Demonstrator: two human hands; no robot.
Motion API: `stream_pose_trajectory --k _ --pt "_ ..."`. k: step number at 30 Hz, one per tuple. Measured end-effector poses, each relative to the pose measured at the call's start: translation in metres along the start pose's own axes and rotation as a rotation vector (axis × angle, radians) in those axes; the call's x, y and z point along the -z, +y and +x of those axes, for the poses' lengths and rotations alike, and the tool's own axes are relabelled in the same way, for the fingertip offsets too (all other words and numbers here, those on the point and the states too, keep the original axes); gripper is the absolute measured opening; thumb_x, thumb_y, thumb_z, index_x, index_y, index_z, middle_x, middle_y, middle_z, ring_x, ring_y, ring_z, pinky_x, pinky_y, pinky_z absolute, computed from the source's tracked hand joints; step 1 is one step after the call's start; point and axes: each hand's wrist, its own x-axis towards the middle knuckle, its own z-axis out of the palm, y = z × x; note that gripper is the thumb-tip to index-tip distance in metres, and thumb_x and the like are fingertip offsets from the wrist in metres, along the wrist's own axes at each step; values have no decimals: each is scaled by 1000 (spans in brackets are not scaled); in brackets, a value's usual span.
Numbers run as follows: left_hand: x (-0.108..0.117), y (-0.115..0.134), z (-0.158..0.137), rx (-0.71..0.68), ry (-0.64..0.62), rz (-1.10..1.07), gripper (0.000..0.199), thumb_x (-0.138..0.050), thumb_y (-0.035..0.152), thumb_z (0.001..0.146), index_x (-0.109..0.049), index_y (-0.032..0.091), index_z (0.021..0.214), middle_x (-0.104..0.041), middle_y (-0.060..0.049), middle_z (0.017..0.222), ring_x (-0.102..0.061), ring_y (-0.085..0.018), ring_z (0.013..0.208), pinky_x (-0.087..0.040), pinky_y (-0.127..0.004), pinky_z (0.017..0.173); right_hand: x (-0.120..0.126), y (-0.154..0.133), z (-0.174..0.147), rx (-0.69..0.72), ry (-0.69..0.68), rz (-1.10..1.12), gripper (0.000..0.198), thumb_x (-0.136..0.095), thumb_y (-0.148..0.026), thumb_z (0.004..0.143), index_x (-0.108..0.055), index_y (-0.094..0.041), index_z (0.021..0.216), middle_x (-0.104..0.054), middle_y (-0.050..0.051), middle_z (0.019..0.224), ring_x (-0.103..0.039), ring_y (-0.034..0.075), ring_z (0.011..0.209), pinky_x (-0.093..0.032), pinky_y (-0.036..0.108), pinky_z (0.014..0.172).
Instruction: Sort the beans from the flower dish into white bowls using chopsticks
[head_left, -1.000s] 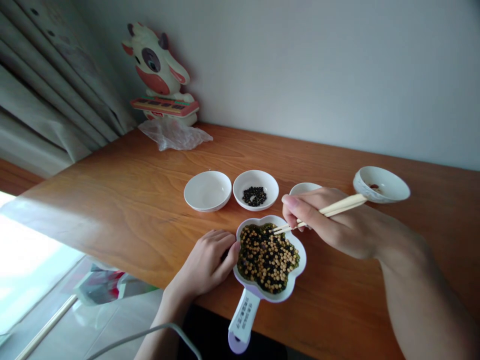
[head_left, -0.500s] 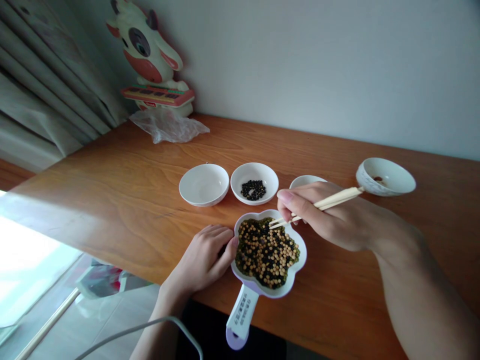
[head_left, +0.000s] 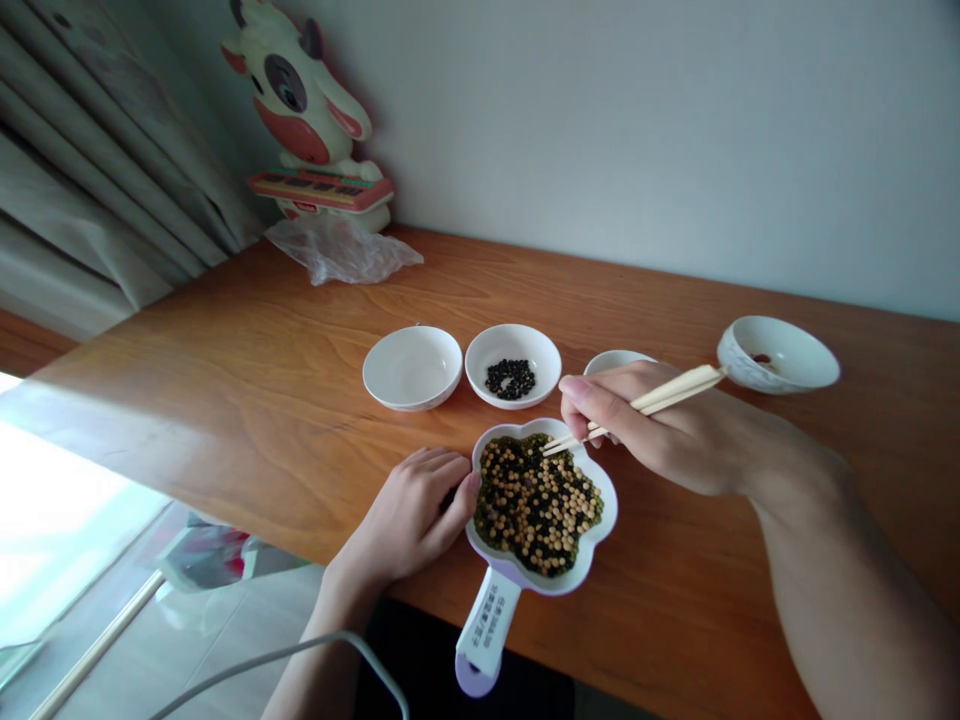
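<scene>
My right hand (head_left: 637,415) is closed round a pair of wooden chopsticks (head_left: 679,388). Their tips reach into the upper part of a white, purple-edged flower-shaped dish with a handle (head_left: 600,550). Mixed black and tan beans (head_left: 540,505) fill this dish, with small green ones round the edge. Curled at the dish's left rim, my left hand (head_left: 416,515) has its thumb against it. Whether the chopstick tips pinch a bean is too small to tell. Just behind stands a white bowl (head_left: 480,350) holding black beans (head_left: 511,379).
Left of the black-bean bowl is a white bowl (head_left: 412,367); another bowl (head_left: 619,358) is partly hidden behind my right hand. A larger bowl (head_left: 814,368) with small brown bits stands far right. A plastic bag (head_left: 345,250) and a cow toy keyboard (head_left: 322,185) are at the back left.
The whole view has shifted slightly, moving everything a little to the right. The chopstick tips stay in the same part of the dish, and my left hand keeps its place at the rim.
</scene>
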Motion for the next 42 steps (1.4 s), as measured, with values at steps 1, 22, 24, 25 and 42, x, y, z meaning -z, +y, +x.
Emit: stream_pose_trajectory --k 1,22,24,25,42 --pt "0 0 0 -1 0 -1 33 -37 31 111 -47 21 81 -59 -2 83 -53 -18 78 -41 -34 80 0 0 0 3 1 -3 56 -35 -58 109 -63 -21 78 -72 2 77 -62 18 74 -38 34 69" --pt "0 0 0 -3 -6 1 36 -34 34 112 -47 21 81 -60 -3 84 -53 -18 78 -41 -35 81 -4 9 5 14 -2 -2 57 -31 -61 109 -63 -24 82 -71 -1 79 -63 17 76 -39 34 72" --pt "-1 0 0 -3 -4 -1 36 -34 34 112 -47 21 81 -60 -3 84 -53 -18 78 -41 -35 81 -4 9 5 25 -2 -5 56 -31 -60 109 -64 -23 82 -71 -1 79 -63 17 76 -39 34 72" --pt "-1 0 0 -2 -3 -2 36 -34 34 112 -47 21 81 -60 -3 84 -53 -18 78 -42 -35 81 -4 9 5 29 -5 -4 55 -32 -59 110 -64 -23 83 -71 -1 80 -63 17 76 -39 34 72" --pt "-1 -1 0 -4 -3 -2 35 -35 32 112 -46 21 81 -60 -2 84 -53 -18 78 -41 -35 82 -4 6 4 38 6 52 59 -29 -60 110 -64 -22 81 -70 1 78 -62 18 74 -40 34 71"
